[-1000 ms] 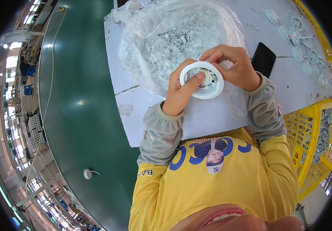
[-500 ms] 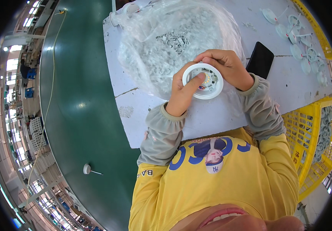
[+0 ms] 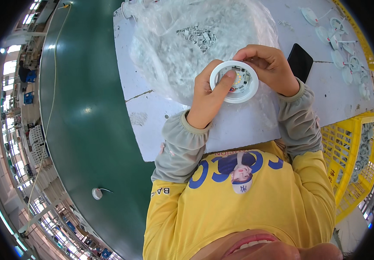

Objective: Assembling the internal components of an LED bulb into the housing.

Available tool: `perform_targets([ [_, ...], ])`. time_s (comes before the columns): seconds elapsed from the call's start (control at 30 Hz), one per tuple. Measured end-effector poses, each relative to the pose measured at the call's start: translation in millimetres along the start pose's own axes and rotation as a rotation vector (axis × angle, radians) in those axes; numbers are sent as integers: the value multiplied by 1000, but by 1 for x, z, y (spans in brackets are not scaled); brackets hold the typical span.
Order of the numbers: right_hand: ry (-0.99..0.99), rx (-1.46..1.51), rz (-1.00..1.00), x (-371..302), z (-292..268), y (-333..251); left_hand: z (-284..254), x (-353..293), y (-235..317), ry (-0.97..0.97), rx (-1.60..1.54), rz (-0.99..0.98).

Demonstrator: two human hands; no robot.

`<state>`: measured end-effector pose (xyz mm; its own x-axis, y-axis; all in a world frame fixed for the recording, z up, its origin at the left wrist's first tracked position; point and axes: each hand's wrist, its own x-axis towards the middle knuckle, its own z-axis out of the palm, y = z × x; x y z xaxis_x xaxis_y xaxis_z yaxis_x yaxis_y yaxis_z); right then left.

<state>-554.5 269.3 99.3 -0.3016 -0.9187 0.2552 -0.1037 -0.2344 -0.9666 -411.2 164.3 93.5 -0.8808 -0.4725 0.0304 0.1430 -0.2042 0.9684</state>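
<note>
A round white LED lamp housing [image 3: 251, 93] with a circuit board and small yellow LEDs is held in my left hand [image 3: 211, 91]. The thumb presses on the board's face, and the fingers go behind the rim. My right hand [image 3: 269, 67] is at the housing's far right edge, fingertips pinched close to the rim. Whatever is between those fingertips is hidden or too small to name. Beyond both hands lies a large clear plastic bag [image 3: 165, 71], open at the top, with many small white and metallic parts [image 3: 198, 38] inside.
A black phone [image 3: 300, 63] lies right of my right hand. Several white discs with wires [image 3: 336, 41] are at the far right of the table [image 3: 148, 125]. A yellow crate [image 3: 347, 147] stands at the right. On the green conveyor [image 3: 96, 143] sits a small white lamp part [image 3: 96, 193].
My right hand has moved slightly up and right, its fingertips drawing back from over the housing's upper rim. The housing has shifted up a little in my left hand. The whole view has shifted slightly.
</note>
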Motion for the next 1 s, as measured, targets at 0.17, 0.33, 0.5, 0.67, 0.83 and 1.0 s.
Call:
perform_targets([
  [0.17, -11, 4, 54, -1, -3, -9, 3, -1, 2, 1, 34, -21],
  [0.33, -20, -48, 36, -3, -6, -6, 7, -3, 6, 21, 48, -48],
  [0.5, -39, 10, 12, -2, -7, -1, 5, -3, 7, -13, 71, -34],
  [0.67, -30, 25, -30, -3, -5, 3, 0, -3, 7, -56, 105, -3],
  [0.83, -17, -1, -74, -3, -2, 4, -2, -2, 6, -49, 135, 16],
  [1.0, -25, 17, -32, -3, -4, 1, 2, -3, 8, -23, 141, 58],
])
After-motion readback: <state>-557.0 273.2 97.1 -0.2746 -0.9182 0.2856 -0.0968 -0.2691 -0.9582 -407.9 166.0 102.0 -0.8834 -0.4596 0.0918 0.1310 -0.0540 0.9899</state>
